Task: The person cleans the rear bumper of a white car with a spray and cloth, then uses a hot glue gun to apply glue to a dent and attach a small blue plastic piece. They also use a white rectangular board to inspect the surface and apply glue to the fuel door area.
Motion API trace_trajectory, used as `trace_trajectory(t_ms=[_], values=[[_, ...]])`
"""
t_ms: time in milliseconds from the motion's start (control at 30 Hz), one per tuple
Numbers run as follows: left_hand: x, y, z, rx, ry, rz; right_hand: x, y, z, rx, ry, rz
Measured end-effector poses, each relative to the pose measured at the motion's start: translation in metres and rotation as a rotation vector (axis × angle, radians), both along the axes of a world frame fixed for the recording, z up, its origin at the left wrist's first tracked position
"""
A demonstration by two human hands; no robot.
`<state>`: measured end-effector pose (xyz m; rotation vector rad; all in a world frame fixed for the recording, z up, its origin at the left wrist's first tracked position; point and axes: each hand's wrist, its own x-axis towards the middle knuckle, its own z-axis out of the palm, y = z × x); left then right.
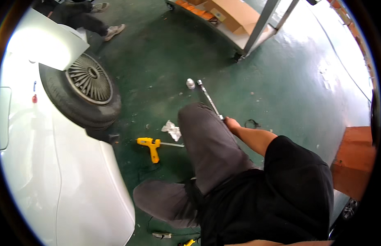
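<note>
Beside my raised knee, my right hand (230, 123) is closed around the near end of a long chrome rod tool (209, 98). The rod slants away along the floor, and its far end has a wider head. My knee hides part of the fingers. My left hand is out of sight. Close to the rod's head lies a small silvery rounded thing (190, 84). A yellow glue gun (149, 146), with a pale glue stick (172, 144) out of its back, rests left of my knee. Next to it is a crumpled white tissue (171, 130).
A white car's body (84, 180) and its wheel (90, 80) fill the left side. A small red piece (34, 99) sits on the panel. Far off are a wheeled cart (239, 41) with cardboard boxes and a person's shoe (114, 32). An orange-brown box (352, 160) stands at right.
</note>
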<state>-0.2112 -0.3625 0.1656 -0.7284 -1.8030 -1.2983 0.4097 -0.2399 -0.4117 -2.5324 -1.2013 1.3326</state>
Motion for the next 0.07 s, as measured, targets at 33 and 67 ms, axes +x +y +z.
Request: trace_trajectory(t_ms=[33, 67], values=[[-0.024, -0.007, -0.001, 0.014, -0.018, 0.002, -0.006, -0.005, -0.001, 0.021, 0.054, -0.058], [-0.088, -0.022, 0.002, 0.023, 0.044, -0.196, -0.03, 0.016, -0.002, 0.052, 0.109, -0.05]])
